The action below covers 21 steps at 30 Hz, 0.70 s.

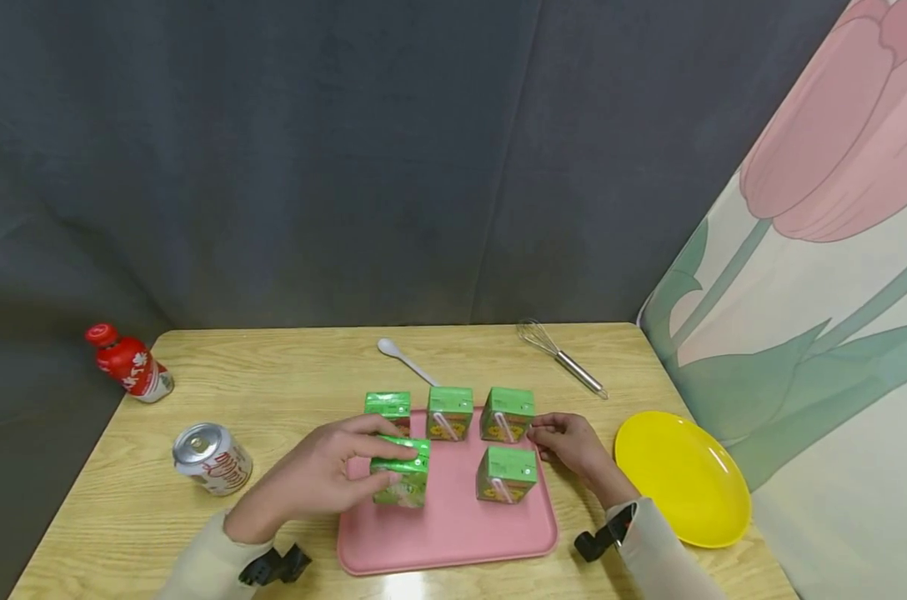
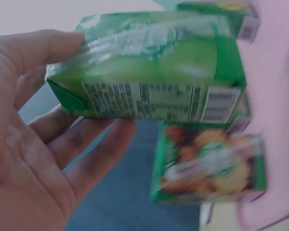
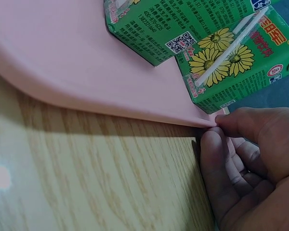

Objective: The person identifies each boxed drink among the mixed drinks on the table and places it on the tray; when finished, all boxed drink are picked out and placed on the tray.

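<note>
A green drink carton (image 1: 408, 482) is gripped in my left hand (image 1: 326, 471), over the left side of a pink tray (image 1: 453, 537). In the left wrist view the thumb and fingers hold this carton (image 2: 149, 67) from opposite sides, its printed panel and barcode showing. My right hand (image 1: 571, 446) pinches the tray's right rim; the right wrist view shows thumb and fingertip at the edge. Beyond the held carton stands another carton (image 1: 388, 406), partly hidden by the left hand. Cartons with yellow flowers and straws stand at back middle (image 1: 449, 410), back right (image 1: 507, 414) and right (image 1: 507, 475).
A silver can (image 1: 213, 458) and a red bottle (image 1: 132, 364) stand to the left. Behind the tray lie a white spoon (image 1: 406, 361) and a whisk (image 1: 562, 357). A yellow plate (image 1: 682, 479) lies right of my right hand.
</note>
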Tool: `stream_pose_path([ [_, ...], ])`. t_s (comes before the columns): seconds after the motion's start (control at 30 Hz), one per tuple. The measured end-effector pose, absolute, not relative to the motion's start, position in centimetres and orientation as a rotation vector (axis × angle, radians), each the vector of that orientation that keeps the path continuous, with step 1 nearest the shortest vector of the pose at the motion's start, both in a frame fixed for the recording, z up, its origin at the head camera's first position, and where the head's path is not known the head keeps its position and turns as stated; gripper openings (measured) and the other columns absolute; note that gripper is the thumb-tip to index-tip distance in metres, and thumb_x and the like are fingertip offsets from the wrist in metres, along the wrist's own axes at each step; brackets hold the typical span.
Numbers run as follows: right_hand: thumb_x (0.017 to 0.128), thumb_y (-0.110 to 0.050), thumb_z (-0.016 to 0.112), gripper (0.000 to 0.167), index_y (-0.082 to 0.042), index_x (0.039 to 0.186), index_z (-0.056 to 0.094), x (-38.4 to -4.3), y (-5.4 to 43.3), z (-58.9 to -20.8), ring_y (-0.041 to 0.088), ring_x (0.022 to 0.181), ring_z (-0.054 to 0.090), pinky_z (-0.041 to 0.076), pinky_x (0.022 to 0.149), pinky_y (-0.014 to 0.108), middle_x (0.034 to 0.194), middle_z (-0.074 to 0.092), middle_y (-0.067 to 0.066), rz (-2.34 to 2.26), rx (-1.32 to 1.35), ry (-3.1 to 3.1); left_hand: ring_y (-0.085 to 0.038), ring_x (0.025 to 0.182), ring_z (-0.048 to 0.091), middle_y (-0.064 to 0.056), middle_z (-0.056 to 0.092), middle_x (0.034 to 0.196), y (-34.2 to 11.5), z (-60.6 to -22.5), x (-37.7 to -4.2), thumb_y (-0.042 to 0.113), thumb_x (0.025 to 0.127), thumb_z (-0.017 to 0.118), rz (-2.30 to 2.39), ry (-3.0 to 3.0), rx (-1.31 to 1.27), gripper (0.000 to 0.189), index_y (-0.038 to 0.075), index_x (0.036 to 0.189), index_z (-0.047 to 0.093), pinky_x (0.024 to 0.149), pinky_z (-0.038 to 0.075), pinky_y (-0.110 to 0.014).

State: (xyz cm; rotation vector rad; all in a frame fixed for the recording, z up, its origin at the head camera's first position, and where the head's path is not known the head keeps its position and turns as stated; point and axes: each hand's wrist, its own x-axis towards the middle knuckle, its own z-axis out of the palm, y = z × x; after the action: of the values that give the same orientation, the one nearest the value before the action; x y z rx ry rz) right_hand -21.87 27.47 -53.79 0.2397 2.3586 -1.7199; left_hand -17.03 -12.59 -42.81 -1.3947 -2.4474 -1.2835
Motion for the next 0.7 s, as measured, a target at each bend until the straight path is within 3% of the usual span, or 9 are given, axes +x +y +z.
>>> stream_pose_path([
  [0.13,0.096,-0.008,0.07,0.029,0.011,0.117,0.064,-21.8,27.3,-54.0,0.017,0.073,0.065,0.057,0.065,0.03,0.092,0.07,0.013,-1.724,0.23,2.352,-0.004,0.094,0.058,0.012,0.06,0.123,-11.4,-45.0,-17.1,0.021,0.092,0.079,-1.232,-2.504,-1.363,0.033,0.025,0.124,0.075,0.072,0.051,-0.027],
  [0.3,0.095,-0.007,0.07,0.027,0.011,0.116,0.065,-21.8,27.2,-54.3,0.016,0.072,0.064,0.057,0.064,0.029,0.091,0.07,0.012,-1.728,0.222,2.362,0.0,0.076,0.053,0.012,0.06,0.123,-11.0,-46.7,-17.2,0.02,0.092,0.079,-1.241,-2.544,-1.32,0.032,0.026,0.123,0.076,0.06,0.046,-0.021],
  [0.4,0.095,-0.006,0.069,0.027,0.011,0.116,0.065,-21.8,27.2,-54.4,0.015,0.072,0.065,0.057,0.064,0.028,0.091,0.07,0.011,-1.732,0.216,2.36,0.0,0.074,0.053,0.011,0.061,0.124,-11.1,-47.3,-17.2,0.019,0.091,0.08,-1.225,-2.586,-1.271,0.033,0.027,0.122,0.076,0.058,0.045,-0.022],
  [0.7,0.095,-0.007,0.07,0.029,0.012,0.117,0.064,-21.5,27.3,-54.2,0.016,0.073,0.065,0.057,0.065,0.029,0.092,0.07,0.012,-1.737,0.205,2.355,-0.008,0.105,0.06,0.012,0.06,0.125,-11.3,-48.5,-17.2,0.017,0.09,0.08,-1.226,-2.581,-1.224,0.033,0.027,0.121,0.076,0.074,0.05,-0.028],
])
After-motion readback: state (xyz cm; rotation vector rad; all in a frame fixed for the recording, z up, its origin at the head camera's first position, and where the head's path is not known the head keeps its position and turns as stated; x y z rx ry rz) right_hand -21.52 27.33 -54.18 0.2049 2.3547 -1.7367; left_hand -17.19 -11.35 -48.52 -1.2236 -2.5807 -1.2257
